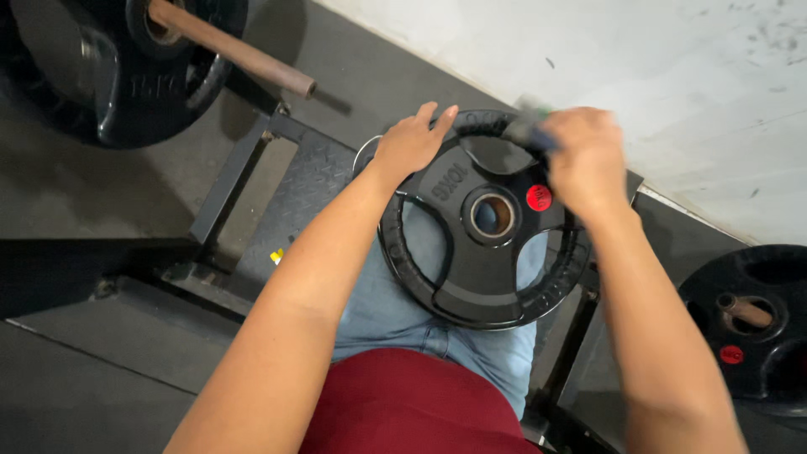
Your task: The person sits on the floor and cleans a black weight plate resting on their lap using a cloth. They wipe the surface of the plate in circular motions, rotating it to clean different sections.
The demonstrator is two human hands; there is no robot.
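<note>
While the left hand point(409, 143) lies flat on the upper left rim of a black weight plate point(483, 277), its fingers are stretched out and only slightly spread, pressing on the plate's surface rather than curling round anything, so this hand grips nothing. The right hand point(586, 158) sits at the plate's upper right rim with its fingers clenched tight around a small dark object point(528, 130), blurred, with a hint of green and blue at its ends; what the object is cannot be told. The plate rests on the person's lap, on pale blue jeans point(382, 307), just above the hem of a dark red top point(412, 403). It has a ridged outer edge, 3 grip openings through which the jeans show, a metal-lined centre hole point(492, 214) with nothing in it, and a round red sticker point(539, 197) just right of that hole, touching the right hand's edge. Under the legs is a dark steel frame with a patterned tread platform point(303, 189). At upper left another black plate point(126, 76) sits on a rusty bar point(235, 50) that passes through its hole. At far right a 3rd plate point(752, 324) likewise holds a bar end in its centre
</note>
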